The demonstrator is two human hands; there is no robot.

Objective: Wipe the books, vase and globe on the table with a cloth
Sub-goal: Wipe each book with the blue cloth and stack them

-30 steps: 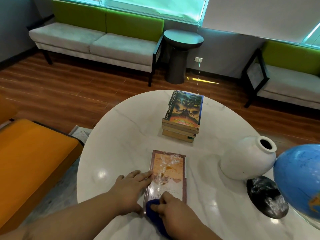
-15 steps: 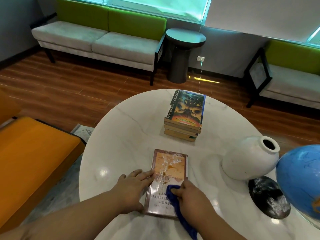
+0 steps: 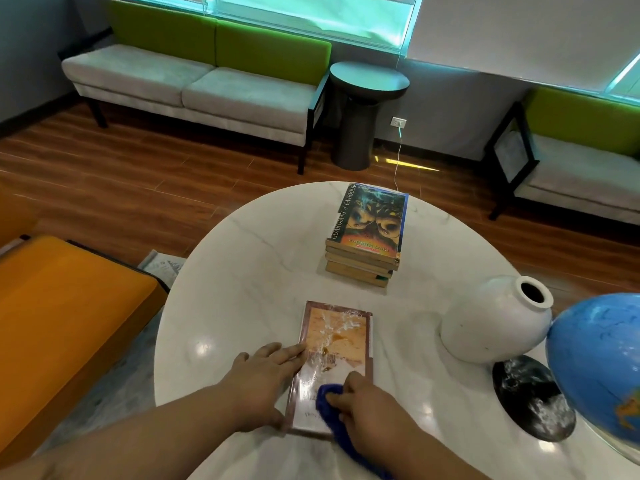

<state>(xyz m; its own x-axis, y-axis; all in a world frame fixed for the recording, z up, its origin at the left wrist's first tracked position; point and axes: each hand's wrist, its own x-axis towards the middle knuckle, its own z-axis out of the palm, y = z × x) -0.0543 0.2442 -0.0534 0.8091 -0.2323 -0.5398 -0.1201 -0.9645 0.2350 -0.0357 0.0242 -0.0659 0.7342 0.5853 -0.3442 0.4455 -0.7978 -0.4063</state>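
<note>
While the left hand (image 3: 263, 379) lies flat, fingers straight, against the left edge of the single book (image 3: 341, 341), the right hand (image 3: 367, 407) has its fingers curled round a blue cloth (image 3: 329, 405) and presses it on the book's near right part. Cloth tail runs off under the right wrist toward the near edge.

Book lies flat at the near middle of the round white table (image 3: 242, 289). Its cover is glossy, with glare across it.

Stack of books (image 3: 367, 237) sits on the far side of the table, well apart from both hands. The top cover reads "Guardians of Ga'Hoole".

White vase (image 3: 491, 327) is on the right, mouth facing up and far-right. Blue globe (image 3: 599, 368) is at the right edge, partly cut off by the frame, on a dark round base (image 3: 530, 396) just near of the vase. Vase and globe meet in the view — cannot tell if they actually touch.

Off the table: orange seat (image 3: 69, 323) at left, grey-green sofa (image 3: 207, 81) at far left, dark side table (image 3: 367, 98) by the far wall.
</note>
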